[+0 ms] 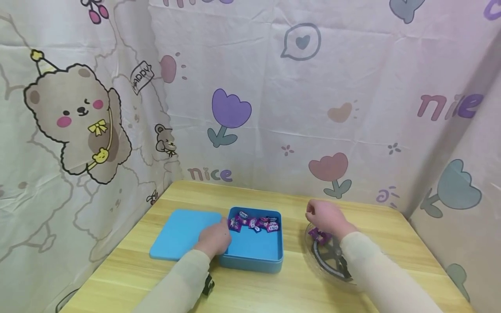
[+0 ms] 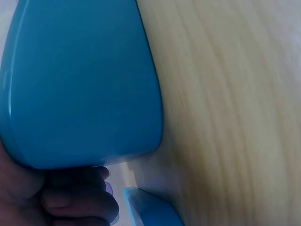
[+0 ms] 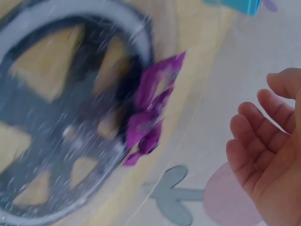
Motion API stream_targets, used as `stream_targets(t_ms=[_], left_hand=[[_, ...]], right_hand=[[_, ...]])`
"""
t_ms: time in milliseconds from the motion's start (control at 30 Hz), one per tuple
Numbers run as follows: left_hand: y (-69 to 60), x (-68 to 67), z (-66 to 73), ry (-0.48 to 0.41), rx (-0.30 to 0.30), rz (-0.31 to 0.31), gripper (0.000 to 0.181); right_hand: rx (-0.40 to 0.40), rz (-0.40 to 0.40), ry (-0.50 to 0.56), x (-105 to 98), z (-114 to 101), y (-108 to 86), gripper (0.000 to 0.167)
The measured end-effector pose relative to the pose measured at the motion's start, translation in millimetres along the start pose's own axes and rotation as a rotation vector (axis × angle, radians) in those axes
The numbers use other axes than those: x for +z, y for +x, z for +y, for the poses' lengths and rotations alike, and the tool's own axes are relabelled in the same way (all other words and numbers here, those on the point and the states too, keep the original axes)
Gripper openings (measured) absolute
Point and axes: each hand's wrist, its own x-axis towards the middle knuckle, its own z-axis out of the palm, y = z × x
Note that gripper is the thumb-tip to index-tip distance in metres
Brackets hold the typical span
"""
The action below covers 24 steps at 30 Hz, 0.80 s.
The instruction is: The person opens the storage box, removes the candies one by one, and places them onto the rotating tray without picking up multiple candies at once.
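An open blue box (image 1: 254, 263) stands on the table with several purple-wrapped candies (image 1: 254, 224) along its far side. My left hand (image 1: 215, 239) holds the box at its left wall. In the left wrist view the fingers (image 2: 80, 202) are curled against the wall of the box (image 2: 80, 84); the thumb's tip is hidden. My right hand (image 1: 326, 216) is above a clear round dish (image 1: 311, 261), its fingers loosely bent with nothing between them in the right wrist view. A few purple-wrapped candies (image 3: 148, 108) lie at the dish's far edge, beside its dark spoked wheel pattern (image 3: 70, 132).
A flat blue lid (image 1: 180, 234) lies on the wooden table (image 1: 289, 287), left of the box. Printed cloth (image 1: 266, 143) hangs behind the table and on both sides. A small black object (image 1: 208, 285) is at my left sleeve.
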Motion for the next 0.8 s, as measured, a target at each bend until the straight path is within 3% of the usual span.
stream_targets(t_ms=[533, 800], left_hand=[[-0.7, 1.1, 0.9, -0.019, -0.007, 0.001, 0.059], [0.1, 1.4, -0.3, -0.006, -0.001, 0.003, 0.06]], right_hand=[[-0.088, -0.021, 0.0, 13, -62, 11.2, 0.02], [-0.149, -0.049, 0.075, 28, -85, 17.9, 0.026]])
